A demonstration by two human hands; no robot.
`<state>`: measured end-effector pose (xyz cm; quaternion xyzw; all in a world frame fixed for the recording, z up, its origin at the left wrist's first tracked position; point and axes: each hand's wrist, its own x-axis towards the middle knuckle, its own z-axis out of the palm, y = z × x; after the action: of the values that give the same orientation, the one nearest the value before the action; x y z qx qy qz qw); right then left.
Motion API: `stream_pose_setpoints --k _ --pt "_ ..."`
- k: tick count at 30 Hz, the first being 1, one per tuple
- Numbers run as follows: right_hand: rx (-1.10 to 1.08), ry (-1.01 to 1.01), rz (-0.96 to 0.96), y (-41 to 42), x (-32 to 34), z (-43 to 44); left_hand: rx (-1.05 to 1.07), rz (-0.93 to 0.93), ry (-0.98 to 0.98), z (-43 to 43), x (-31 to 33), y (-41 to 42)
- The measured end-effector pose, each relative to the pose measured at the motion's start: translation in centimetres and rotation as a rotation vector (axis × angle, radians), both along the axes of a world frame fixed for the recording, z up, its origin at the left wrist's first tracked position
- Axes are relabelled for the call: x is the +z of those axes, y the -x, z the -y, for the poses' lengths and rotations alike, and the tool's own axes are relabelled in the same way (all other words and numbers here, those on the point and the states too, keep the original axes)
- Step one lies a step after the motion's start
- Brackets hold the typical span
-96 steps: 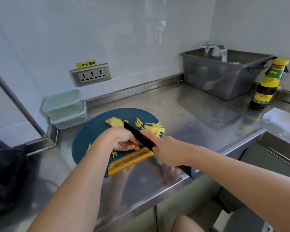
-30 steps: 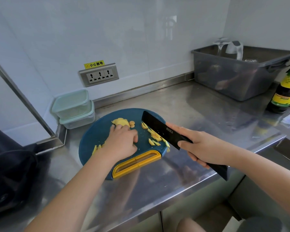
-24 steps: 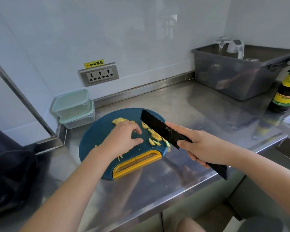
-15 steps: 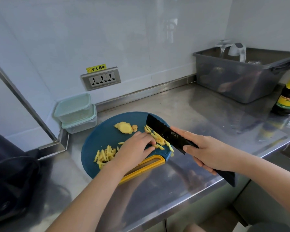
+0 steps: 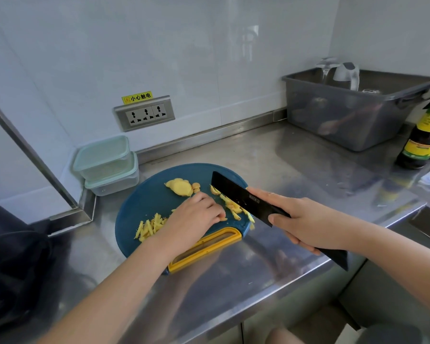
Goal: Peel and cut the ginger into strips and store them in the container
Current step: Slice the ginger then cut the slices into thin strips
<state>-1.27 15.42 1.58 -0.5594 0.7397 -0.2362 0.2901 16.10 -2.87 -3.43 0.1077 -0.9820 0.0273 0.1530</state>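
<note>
On the counter [image 5: 283, 157], left hand [image 5: 194, 214], fingers flat, has left the strips [image 5: 149, 227] at the board's [image 5: 144, 199] eight o'clock for uncut slices [image 5: 231, 207]; right hand [image 5: 305, 222] grips knife [image 5: 238, 194].

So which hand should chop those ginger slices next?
Probably the right hand: it grips the knife, blade beside the slices. The left hand holds no tool and only touches them.
</note>
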Motion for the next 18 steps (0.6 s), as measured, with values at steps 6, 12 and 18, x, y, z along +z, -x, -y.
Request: stream_pose_setpoints --k 6,12,18 --pt "0.064 -0.016 -0.099 -1.0 0.5 0.4 0.164 -0.185 0.025 -0.8 -0.2 -1.3" --pt "0.128 -0.046 -0.149 -0.8 0.6 0.7 0.085 -0.265 0.078 -1.0 -0.8 -1.8" --pt "0.150 -0.065 -0.165 -0.8 0.4 0.9 0.052 -0.232 0.128 -0.7 -0.9 -1.3"
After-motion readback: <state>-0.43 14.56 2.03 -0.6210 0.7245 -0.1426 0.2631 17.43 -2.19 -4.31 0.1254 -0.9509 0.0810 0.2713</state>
